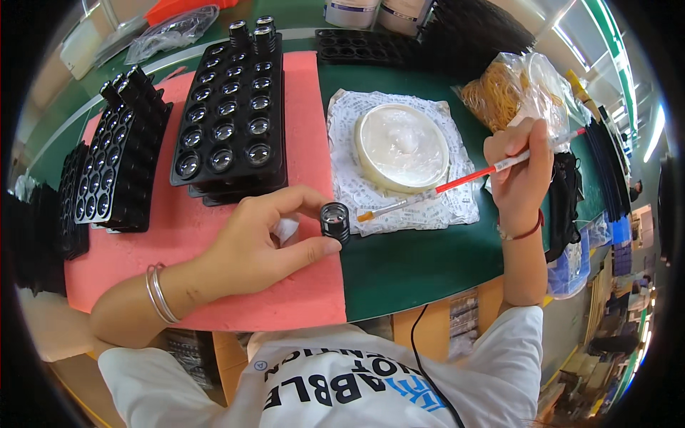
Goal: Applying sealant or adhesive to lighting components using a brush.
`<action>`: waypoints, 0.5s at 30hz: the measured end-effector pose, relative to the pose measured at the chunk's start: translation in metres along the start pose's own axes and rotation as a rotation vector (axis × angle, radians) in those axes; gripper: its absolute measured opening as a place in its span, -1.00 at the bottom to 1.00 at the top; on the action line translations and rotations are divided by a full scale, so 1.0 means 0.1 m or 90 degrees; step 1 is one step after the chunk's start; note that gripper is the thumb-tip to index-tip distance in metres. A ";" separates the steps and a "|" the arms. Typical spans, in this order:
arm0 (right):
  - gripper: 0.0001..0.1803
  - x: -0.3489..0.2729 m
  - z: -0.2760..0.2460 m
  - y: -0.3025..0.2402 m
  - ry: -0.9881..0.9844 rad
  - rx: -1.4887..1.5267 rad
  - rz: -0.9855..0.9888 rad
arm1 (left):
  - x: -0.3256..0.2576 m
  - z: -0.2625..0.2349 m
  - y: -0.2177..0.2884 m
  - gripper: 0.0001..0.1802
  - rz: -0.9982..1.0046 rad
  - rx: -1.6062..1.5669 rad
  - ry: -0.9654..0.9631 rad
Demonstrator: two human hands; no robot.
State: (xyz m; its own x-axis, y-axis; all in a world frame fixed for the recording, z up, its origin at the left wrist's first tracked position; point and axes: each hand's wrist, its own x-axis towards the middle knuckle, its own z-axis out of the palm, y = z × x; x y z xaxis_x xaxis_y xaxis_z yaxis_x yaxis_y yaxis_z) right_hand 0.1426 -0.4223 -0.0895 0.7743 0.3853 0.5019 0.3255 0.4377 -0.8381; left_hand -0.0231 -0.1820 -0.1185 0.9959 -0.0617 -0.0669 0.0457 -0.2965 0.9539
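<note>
Between the thumb and forefinger of my left hand (pixel 267 232) is a short black ribbed cylinder (pixel 335 221), resembling a flashlight part, with its open end facing up. A crumpled white wad, perhaps tissue (pixel 285 230), is tucked in the same palm. My right hand (pixel 521 167) grips a paintbrush (pixel 471 176) with a red and whitish handle. Its tan bristles point left, a short gap from the cylinder's right side. Beneath the brush, a round shallow dish (pixel 362 146) holds a clear, whitish gel-like substance. The dish stands on a printed white paper pad (pixel 457 207).
Black trays (pixel 239 132) (pixel 118 153) of lens-topped cylinders stand on a pink foam mat (pixel 307 143) at left. An empty black tray (pixel 364 48) lies at the back, near white tubs (pixel 349 13). A bag of yellowish rubber bands (pixel 499 89) sits at right on the green table (pixel 428 274).
</note>
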 end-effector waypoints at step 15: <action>-0.52 -0.04 0.02 0.01 -0.074 0.026 -0.028 | 0.02 0.00 0.02 -0.72 -0.004 -0.046 0.005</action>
State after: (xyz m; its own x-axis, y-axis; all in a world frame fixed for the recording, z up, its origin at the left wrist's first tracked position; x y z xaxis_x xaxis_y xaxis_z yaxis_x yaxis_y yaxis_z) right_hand 0.1391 -0.4220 -0.0922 0.6907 0.4563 0.5610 0.3331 0.4878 -0.8069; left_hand -0.0211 -0.1825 -0.1161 0.9960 -0.0529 -0.0715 0.0577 -0.2272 0.9721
